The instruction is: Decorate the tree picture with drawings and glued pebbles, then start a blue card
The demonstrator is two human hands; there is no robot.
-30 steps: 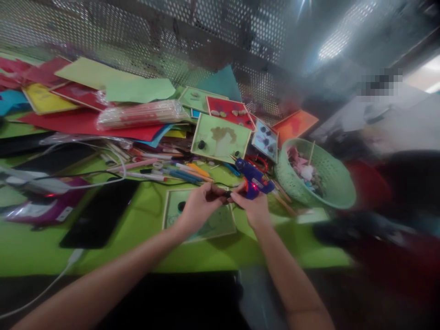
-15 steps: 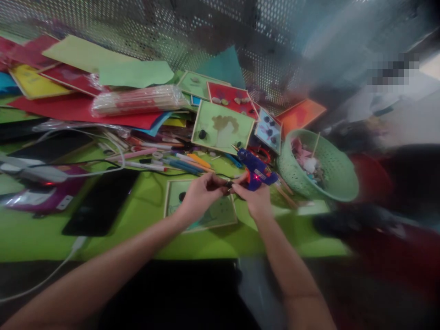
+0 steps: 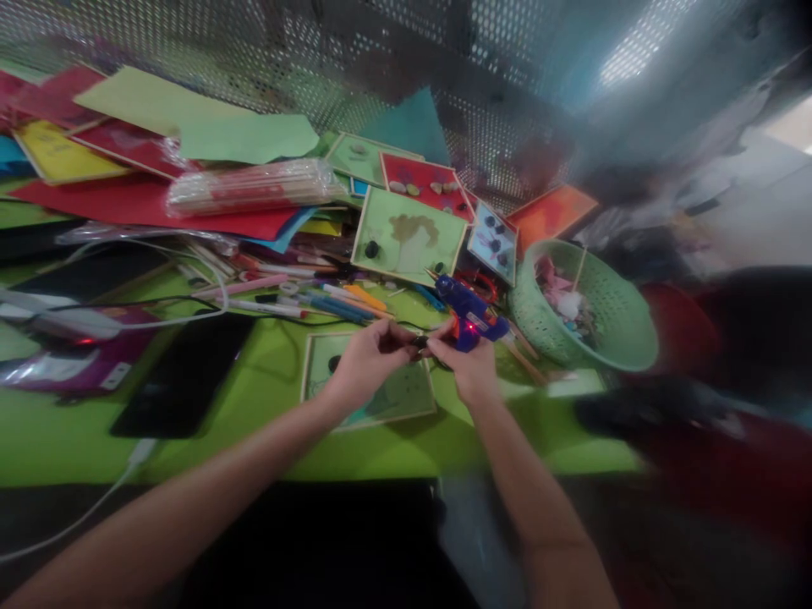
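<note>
Grip: our left hand [image 3: 368, 362] and right hand [image 3: 470, 374] both pinch a small dark piece [image 3: 419, 342] between them, likely for steadiness, blue plastic glue gun [image 3: 468, 309] just beyond our right.

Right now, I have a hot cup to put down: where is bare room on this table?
Bare green cover lies between the black phone and the framed card, and in the strip along the near edge. Crowded: pens and paper stacks behind, the glue gun in the right hand, the green basket beyond it.
</note>
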